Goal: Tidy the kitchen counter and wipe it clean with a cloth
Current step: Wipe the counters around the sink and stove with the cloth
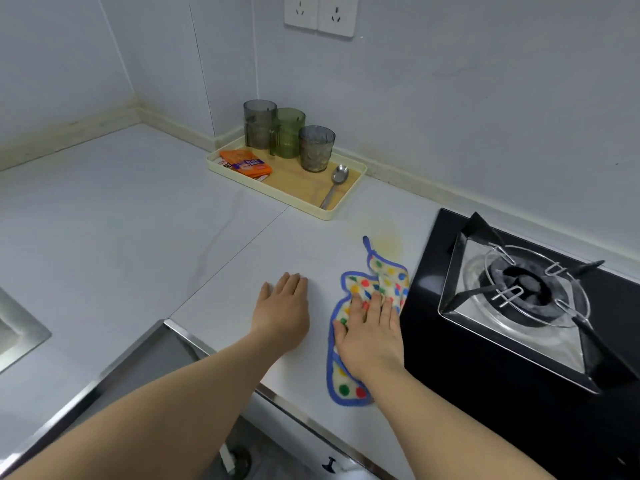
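Wiping stage, entry as observed. One cloth (372,299) — cream, spotted, blue-edged — is laid on the white table (138,216), just beside the black hob (512,306). Its long axis is run from the near table edge away toward the wall, with a hanging loop at the far end. One yellowish stain (389,242) is noted just beyond that far end, ahead of the hands, so the coming stroke is judged to be a forward push.

The right hand (372,337) is pressed flat on the cloth, fingers spread, nothing gripped; it is the nearer to the stain. The left hand (284,310) is laid flat and empty on bare table, left of the cloth and apart from it.

Counted at the wall: one tray (346,199), carrying three tumblers (289,133), one spoon (336,183), a small stack of orange sachets (247,163) — number not determinable. One burner (526,285) is fitted on the hob.
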Motion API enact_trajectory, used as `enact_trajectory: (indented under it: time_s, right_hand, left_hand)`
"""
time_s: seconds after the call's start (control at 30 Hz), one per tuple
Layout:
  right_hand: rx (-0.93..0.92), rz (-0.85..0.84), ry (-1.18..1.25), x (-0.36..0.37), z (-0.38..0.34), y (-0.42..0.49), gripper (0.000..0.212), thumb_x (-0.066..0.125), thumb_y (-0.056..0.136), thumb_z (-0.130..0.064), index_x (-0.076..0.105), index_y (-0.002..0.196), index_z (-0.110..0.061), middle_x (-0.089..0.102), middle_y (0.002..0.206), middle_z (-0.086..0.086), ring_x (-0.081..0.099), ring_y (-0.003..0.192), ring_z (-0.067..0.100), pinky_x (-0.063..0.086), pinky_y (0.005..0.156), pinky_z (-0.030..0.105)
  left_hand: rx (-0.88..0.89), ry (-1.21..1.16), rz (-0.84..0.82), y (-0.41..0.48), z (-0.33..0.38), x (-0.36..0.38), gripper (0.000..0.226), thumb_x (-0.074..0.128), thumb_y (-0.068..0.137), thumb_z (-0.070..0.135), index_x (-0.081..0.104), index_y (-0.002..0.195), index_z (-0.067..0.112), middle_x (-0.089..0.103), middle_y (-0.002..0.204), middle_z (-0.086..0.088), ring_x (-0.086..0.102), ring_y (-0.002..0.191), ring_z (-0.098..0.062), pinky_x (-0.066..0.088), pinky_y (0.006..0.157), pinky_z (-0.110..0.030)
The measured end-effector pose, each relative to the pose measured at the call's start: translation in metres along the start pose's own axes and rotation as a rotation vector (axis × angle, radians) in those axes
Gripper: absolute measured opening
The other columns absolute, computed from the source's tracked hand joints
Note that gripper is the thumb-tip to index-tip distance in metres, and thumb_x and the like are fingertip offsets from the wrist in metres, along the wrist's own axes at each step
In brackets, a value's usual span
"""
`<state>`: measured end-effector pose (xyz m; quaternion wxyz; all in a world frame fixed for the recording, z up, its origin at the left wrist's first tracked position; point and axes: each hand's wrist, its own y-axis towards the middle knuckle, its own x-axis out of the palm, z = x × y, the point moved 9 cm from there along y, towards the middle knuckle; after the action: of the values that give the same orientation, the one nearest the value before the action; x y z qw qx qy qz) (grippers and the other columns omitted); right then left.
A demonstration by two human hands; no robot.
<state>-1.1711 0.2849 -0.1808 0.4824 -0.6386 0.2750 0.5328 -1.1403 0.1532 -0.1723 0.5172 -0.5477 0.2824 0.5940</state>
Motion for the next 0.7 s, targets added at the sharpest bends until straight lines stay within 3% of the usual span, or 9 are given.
enact_trajectory:
  time_s: [0.33, 0.5, 0.63, 0.7]
  right_hand:
    - [0.031, -0.001, 0.087, -0.018, 0.018, 0.058, 0.062, 0.013, 0.099, -0.046, -0.008, 0.151, -0.019, -0.012, 0.157, 0.017, -0.010, 0.145, 0.037, -0.005, 0.118, 0.045]
    - [0.072, 0.158, 0.132, -0.039, 0.033, 0.065, 0.052, 0.031, 0.095, -0.037, 0.026, 0.142, -0.016, 0.024, 0.149, 0.012, 0.023, 0.136, 0.032, 0.018, 0.114, 0.041]
    - [0.215, 0.141, 0.215, -0.042, 0.046, 0.110, 0.060, 0.026, 0.096, -0.036, 0.011, 0.150, -0.015, 0.000, 0.158, 0.014, 0.003, 0.145, 0.035, -0.001, 0.118, 0.045]
    - [0.253, 0.117, 0.234, -0.045, 0.053, 0.137, 0.062, 0.024, 0.097, -0.037, 0.005, 0.151, -0.016, -0.005, 0.158, 0.016, -0.003, 0.145, 0.036, -0.004, 0.117, 0.045]
  left_hand:
    - [0.022, 0.078, -0.034, 0.062, 0.001, -0.017, 0.058, 0.018, 0.098, 0.051, 0.000, 0.150, 0.033, -0.007, 0.159, 0.002, -0.012, 0.146, -0.027, -0.001, 0.118, -0.048]
    - [-0.032, 0.110, -0.113, 0.088, 0.002, -0.018, 0.062, 0.017, 0.093, 0.063, 0.000, 0.148, 0.040, -0.006, 0.159, 0.002, -0.005, 0.145, -0.036, 0.008, 0.116, -0.055]
    - [0.017, 0.206, -0.126, 0.093, 0.004, -0.011, 0.061, 0.021, 0.094, 0.060, 0.002, 0.148, 0.038, 0.001, 0.158, 0.000, 0.000, 0.143, -0.040, 0.016, 0.113, -0.056]
    - [0.054, 0.233, -0.144, 0.096, 0.003, -0.016, 0.060, 0.023, 0.095, 0.057, 0.005, 0.147, 0.037, 0.006, 0.157, 0.001, 0.010, 0.141, -0.037, 0.030, 0.108, -0.051]
